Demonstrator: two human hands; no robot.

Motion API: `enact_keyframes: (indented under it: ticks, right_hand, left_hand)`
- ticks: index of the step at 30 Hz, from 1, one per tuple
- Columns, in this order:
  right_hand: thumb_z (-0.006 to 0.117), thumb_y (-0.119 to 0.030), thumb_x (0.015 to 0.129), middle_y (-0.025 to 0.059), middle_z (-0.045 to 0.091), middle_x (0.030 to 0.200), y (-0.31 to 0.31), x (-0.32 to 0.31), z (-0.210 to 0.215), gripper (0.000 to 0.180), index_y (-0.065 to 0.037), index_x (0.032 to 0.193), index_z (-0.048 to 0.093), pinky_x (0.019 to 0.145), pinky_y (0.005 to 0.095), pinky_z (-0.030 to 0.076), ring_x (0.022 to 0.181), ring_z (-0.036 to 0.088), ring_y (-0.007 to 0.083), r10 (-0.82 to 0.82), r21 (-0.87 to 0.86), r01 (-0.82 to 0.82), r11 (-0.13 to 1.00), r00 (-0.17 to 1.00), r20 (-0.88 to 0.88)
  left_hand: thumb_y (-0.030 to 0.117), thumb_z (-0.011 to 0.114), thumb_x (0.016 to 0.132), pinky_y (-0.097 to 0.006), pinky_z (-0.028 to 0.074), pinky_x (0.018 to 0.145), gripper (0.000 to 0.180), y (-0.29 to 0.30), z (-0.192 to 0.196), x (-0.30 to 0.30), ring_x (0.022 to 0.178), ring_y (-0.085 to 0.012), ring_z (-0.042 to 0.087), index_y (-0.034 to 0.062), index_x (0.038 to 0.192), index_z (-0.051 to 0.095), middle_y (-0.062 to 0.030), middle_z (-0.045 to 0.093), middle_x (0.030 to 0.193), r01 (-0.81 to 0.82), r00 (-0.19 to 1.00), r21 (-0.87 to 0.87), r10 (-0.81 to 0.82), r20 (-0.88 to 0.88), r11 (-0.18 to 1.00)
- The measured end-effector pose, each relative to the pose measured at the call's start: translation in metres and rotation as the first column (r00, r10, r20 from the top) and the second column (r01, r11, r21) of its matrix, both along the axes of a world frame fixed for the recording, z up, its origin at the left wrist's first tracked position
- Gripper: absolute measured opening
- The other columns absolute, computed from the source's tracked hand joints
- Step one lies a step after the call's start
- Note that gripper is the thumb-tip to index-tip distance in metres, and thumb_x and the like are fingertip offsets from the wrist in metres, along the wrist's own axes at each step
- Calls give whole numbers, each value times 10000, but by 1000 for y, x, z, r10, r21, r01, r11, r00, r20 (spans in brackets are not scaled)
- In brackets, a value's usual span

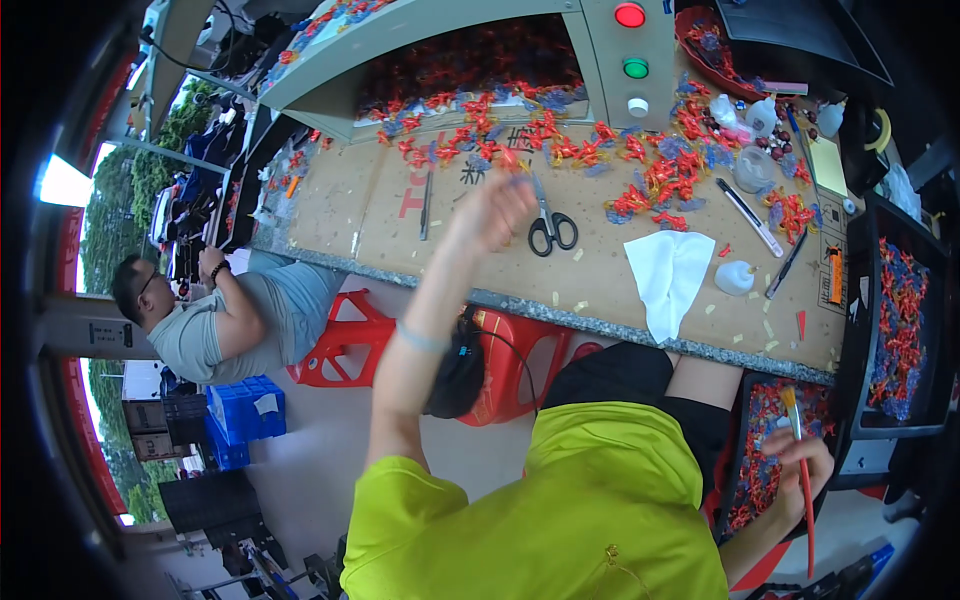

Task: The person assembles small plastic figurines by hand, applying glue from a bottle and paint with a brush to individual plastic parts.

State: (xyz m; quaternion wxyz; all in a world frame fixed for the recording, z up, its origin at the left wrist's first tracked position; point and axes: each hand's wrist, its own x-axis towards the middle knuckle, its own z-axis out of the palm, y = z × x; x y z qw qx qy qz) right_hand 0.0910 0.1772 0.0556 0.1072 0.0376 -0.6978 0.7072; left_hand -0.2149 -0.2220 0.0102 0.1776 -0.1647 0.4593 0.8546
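My left hand (pixel 497 207) is stretched out over the brown cardboard-covered table (pixel 380 210). Its blurred fingers are pinched on a small blue-grey plastic piece (pixel 519 172) at the edge of a scatter of red and blue plastic pieces (pixel 560 148). My right hand (pixel 803 462) is low at my right side. It grips a red-handled paintbrush (pixel 806 500), bristles up, above a black tray of red and blue pieces (pixel 762 450) by my lap.
Black scissors (pixel 550 226), a white cloth (pixel 668 277) and a small white bottle (pixel 735 277) lie on the table. A panel with red, green and white buttons (pixel 632 42) stands behind. A black tray of pieces (pixel 900 320) is at right. Another person (pixel 215 315) sits left beside red stools (pixel 345 345).
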Motion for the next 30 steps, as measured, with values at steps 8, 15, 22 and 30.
enact_keyframes:
  ticks: [8,15,22,30]
  right_hand:
    - [619,-388,873,141,628,848,38,98,-54,388,-12,890,526,809,346,473,843,607,215,-330,74,322,944,920,213]
    - [404,-261,1006,140,629,988,34,178,-119,330,29,1028,560,902,333,442,938,598,210,-764,380,664,644,590,263]
    - [550,-122,928,115,636,1090,77,199,-209,229,-6,1117,608,867,296,458,940,596,179,-933,693,641,329,333,135]
    - [670,-39,798,144,608,915,127,185,-231,149,-15,907,571,770,356,464,869,589,286,-923,747,655,117,349,-162]
  left_hand:
    - [39,461,901,-413,589,781,213,-61,60,-240,819,-361,631,-120,1043,473,-203,590,956,-390,871,-259,263,-415,883]
    - [-75,393,863,-506,471,980,266,-12,13,-194,1092,-445,527,-141,1116,441,-250,507,1148,-365,871,-197,259,-417,910]
    - [141,482,949,-372,398,1023,301,-72,-6,-109,1107,-246,562,-56,1172,532,-176,609,1140,-35,890,-232,-75,-450,972]
    - [-2,509,888,-308,463,954,499,75,7,81,1060,-242,533,-97,1341,320,-174,520,1163,306,946,124,-288,-149,944]
